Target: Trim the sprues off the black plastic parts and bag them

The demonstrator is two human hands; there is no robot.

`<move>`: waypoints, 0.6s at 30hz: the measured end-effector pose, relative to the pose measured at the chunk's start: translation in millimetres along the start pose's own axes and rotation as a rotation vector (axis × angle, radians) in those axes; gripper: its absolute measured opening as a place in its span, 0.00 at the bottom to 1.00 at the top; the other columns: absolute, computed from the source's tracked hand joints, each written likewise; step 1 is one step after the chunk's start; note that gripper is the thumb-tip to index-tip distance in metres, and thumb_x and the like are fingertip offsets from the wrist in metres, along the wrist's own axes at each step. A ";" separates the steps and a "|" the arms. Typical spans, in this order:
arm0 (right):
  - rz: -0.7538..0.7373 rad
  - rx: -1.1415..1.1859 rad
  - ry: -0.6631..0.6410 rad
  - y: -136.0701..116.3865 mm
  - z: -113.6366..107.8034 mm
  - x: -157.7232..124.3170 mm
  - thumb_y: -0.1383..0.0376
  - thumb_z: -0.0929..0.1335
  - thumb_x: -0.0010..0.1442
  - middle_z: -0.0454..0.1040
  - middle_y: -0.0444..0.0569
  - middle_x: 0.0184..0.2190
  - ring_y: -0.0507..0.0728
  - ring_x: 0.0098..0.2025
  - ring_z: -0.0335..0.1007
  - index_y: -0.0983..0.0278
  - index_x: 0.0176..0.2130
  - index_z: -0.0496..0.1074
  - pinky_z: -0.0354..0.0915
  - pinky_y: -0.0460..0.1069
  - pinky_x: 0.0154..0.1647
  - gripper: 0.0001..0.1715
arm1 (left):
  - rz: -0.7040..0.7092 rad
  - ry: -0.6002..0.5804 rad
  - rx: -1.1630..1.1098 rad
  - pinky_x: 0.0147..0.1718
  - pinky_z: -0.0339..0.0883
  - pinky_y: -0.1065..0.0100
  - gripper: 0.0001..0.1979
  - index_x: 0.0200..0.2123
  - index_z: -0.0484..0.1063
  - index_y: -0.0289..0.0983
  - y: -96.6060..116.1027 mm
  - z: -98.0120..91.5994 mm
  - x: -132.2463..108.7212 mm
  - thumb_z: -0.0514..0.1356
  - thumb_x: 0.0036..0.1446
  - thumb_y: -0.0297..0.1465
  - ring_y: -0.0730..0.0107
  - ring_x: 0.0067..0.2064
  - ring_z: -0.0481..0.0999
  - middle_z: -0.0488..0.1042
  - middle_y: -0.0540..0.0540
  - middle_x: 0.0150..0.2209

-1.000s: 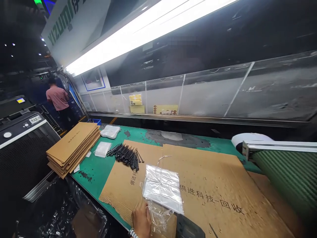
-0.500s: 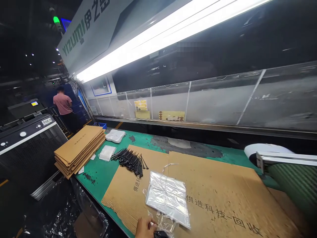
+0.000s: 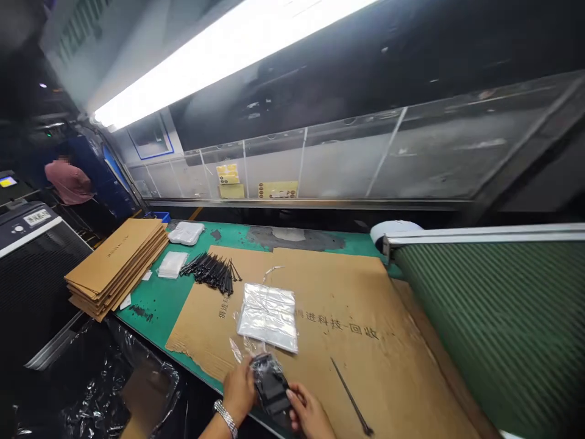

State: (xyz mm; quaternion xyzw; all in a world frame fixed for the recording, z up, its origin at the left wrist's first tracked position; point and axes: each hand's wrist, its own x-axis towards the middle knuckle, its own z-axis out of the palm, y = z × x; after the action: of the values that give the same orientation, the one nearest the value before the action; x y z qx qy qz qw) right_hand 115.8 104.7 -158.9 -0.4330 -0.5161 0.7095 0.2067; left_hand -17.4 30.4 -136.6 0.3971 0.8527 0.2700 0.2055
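Observation:
My left hand (image 3: 240, 385), with a metal watch band at its wrist, grips the left side of a black plastic part in a clear bag (image 3: 273, 387). The thumb and fingers of my right hand (image 3: 307, 412) pinch the lower right side of the same bagged part. Just beyond it lies a stack of clear plastic bags (image 3: 269, 317) on flattened cardboard (image 3: 329, 274). To the right of my hands, a single thin black rod (image 3: 350, 395) rests on the cardboard. Farther off at the left is a heap of similar black rods (image 3: 212, 272).
Small white packets (image 3: 172, 264) and a brown cardboard stack (image 3: 119, 259) stand on the green table (image 3: 158, 296) at left. A green conveyor belt (image 3: 498, 317) borders the right. Black plastic sheeting (image 3: 105, 378) hangs at lower left. A person (image 3: 68, 180) stands in the background.
The view has swung right and shows more of the conveyor. My right hand and the single rod have come into view. The bagged black part is now raised between both hands.

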 end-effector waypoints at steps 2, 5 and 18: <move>0.042 0.028 0.030 5.6 3.8 4.6 0.44 0.64 0.38 0.57 0.36 0.11 0.47 0.11 0.51 0.61 0.27 0.61 0.51 0.42 0.11 0.25 | 0.033 -0.009 0.042 0.42 0.63 0.58 0.20 0.50 0.68 0.37 -6.5 -7.6 0.3 0.45 0.57 0.27 0.55 0.43 0.74 0.76 0.37 0.41; 0.071 0.053 0.058 15.9 8.2 11.8 0.45 0.64 0.39 0.57 0.35 0.11 0.46 0.10 0.50 0.62 0.27 0.60 0.50 0.41 0.11 0.24 | 0.119 -0.011 0.100 0.47 0.59 0.57 0.21 0.51 0.66 0.34 -13.1 -10.9 1.4 0.45 0.56 0.26 0.55 0.48 0.69 0.72 0.36 0.45; -0.278 -0.071 0.134 17.1 10.0 9.6 0.63 0.64 0.45 0.70 0.44 0.23 0.56 0.28 0.68 0.62 0.32 0.65 0.63 0.49 0.32 0.10 | 0.302 0.073 0.256 0.40 0.63 0.59 0.18 0.45 0.70 0.35 8.6 -6.2 9.2 0.48 0.53 0.22 0.57 0.40 0.69 0.70 0.39 0.35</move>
State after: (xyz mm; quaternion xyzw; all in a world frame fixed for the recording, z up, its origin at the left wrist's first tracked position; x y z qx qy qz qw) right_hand 105.0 99.8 -177.3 -0.4106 -0.5811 0.6248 0.3215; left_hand -21.5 40.5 -127.7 0.5333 0.8178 0.2012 0.0797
